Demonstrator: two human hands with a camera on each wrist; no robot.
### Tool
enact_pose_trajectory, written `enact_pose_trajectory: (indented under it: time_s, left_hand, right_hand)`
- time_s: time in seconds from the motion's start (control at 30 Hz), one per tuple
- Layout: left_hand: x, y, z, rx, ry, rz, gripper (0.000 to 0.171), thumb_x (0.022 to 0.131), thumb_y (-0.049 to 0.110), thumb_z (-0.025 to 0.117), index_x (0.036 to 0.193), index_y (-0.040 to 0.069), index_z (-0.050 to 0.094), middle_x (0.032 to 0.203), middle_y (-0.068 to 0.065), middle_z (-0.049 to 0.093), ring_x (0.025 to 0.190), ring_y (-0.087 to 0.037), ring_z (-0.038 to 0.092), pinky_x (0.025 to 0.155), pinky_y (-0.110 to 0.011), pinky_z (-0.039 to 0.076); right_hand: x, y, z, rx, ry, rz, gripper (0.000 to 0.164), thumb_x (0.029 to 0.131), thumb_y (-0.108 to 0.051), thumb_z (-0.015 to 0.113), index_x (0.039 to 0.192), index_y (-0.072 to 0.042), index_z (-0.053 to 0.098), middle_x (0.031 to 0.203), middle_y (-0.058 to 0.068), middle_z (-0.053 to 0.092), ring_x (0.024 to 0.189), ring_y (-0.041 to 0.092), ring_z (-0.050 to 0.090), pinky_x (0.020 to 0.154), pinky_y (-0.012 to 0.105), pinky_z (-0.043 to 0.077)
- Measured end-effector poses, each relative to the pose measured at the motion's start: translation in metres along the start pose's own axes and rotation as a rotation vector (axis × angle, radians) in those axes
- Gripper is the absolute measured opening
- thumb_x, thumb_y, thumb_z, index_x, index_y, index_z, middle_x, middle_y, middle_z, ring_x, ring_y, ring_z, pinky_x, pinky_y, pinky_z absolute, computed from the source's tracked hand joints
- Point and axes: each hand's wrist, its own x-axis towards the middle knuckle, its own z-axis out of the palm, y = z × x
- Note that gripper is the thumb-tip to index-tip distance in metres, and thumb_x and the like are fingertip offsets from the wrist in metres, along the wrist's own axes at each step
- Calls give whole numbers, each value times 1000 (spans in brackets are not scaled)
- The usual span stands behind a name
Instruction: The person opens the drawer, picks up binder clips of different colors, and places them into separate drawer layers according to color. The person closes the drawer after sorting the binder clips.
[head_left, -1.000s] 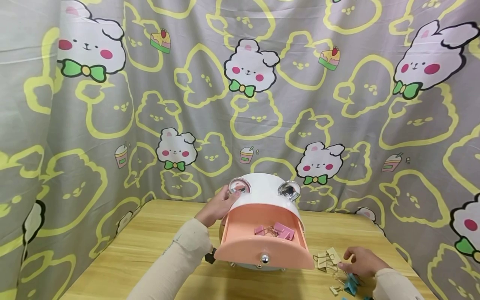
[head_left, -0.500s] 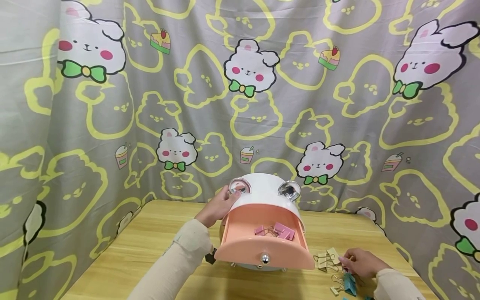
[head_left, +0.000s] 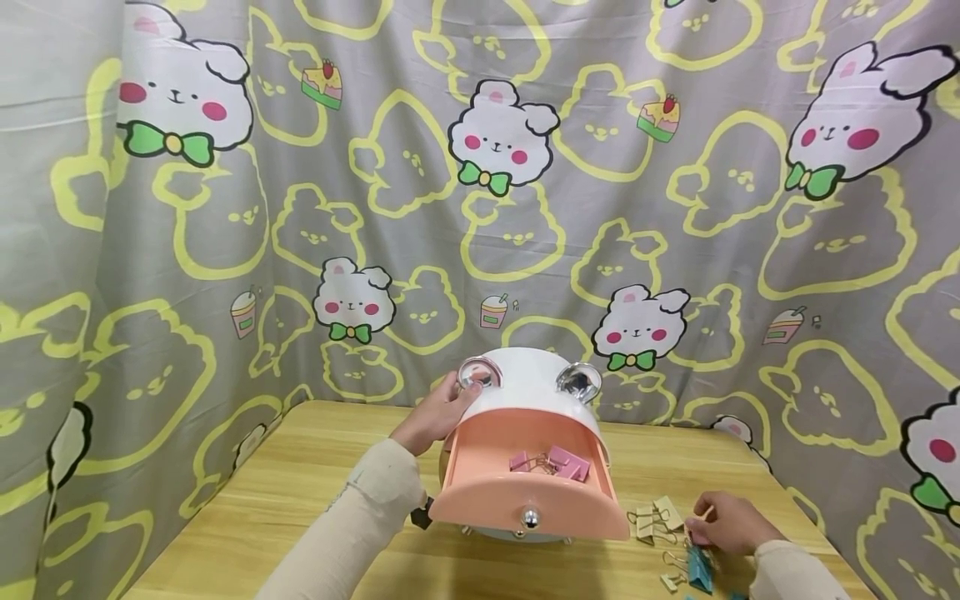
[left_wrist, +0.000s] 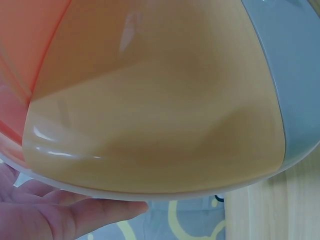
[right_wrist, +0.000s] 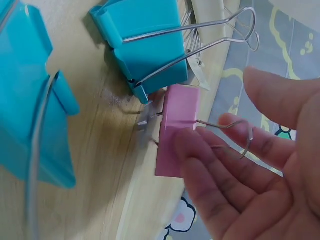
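Note:
A white frog-shaped drawer box (head_left: 523,385) with shiny round eyes stands on the table. Its coral drawer (head_left: 480,450) is pulled out and has pink binder clips (head_left: 566,463) inside. My left hand (head_left: 441,412) holds the box at its upper left, the thumb on the eye; in the left wrist view its fingers lie along the white rim. To the right of the box, my right hand (head_left: 731,523) holds a pink binder clip (right_wrist: 175,107) between its fingers, close to the table. A teal binder clip (right_wrist: 150,42) lies right beside it.
Yellow binder clips (head_left: 652,521) lie between the box and my right hand, with a small one (head_left: 671,582) nearer me. Another teal clip (right_wrist: 30,100) is close to the right hand. A dark object (head_left: 422,515) sits left of the box. A patterned curtain (head_left: 420,217) surrounds the table.
My right hand has shifted slightly around the clip pile, coming to the pink clip and drawing it a little rightward from the yellow ones. My left hand and the drawer box stay put.

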Motion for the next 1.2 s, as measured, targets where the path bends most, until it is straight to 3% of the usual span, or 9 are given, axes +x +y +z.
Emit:
enact_pose_trajectory:
  time_s: [0.2, 0.4, 0.5, 0.63, 0.97, 1.2]
  left_hand:
    - [-1, 2, 1, 10, 20, -1, 43, 101, 42, 50, 129, 10, 45, 103, -10, 61, 88, -21, 59, 77, -37, 48]
    - [-1, 2, 1, 11, 20, -1, 44, 101, 42, 50, 130, 10, 44, 104, -10, 60, 89, -21, 59, 77, -38, 48]
    - [-1, 0, 1, 13, 15, -3, 45, 101, 43, 49, 131, 10, 44, 106, -10, 60, 91, -22, 59, 78, -37, 48]
    - [0, -1, 1, 21, 5, -13, 47, 101, 44, 49, 132, 10, 43, 107, -11, 60, 91, -22, 59, 78, -36, 48]
    - [2, -1, 1, 20, 22, -2, 44, 101, 43, 50, 129, 9, 45, 104, -10, 60, 88, -22, 59, 74, -35, 48]
    - [1, 1, 1, 16, 22, -16, 43, 101, 42, 50, 130, 11, 45, 104, -9, 60, 88, -21, 59, 75, -35, 48]
  right_hand:
    - [0, 2, -4, 12, 14, 18, 31, 83, -22, 78, 96, 1, 62, 83, 2, 60, 77, 20, 58, 69, 42, 49]
    - [0, 2, -3, 39, 57, 25, 25, 79, -13, 80, 90, -1, 61, 78, 1, 58, 73, 19, 55, 66, 40, 48]
    - [-1, 1, -2, 7, 98, 6, 17, 82, -11, 77, 79, -6, 61, 72, -1, 57, 67, 17, 53, 63, 36, 45]
    - [-1, -2, -1, -23, 123, 4, 19, 86, -6, 71, 70, -11, 62, 65, -2, 55, 62, 16, 50, 60, 34, 43]
    - [-1, -5, -2, 14, 119, -22, 21, 101, -4, 48, 80, -8, 53, 62, 2, 52, 58, 18, 50, 59, 34, 41]
    - [1, -4, -2, 8, 141, -16, 20, 101, -3, 47, 83, -7, 55, 68, 1, 52, 63, 17, 52, 56, 34, 45]
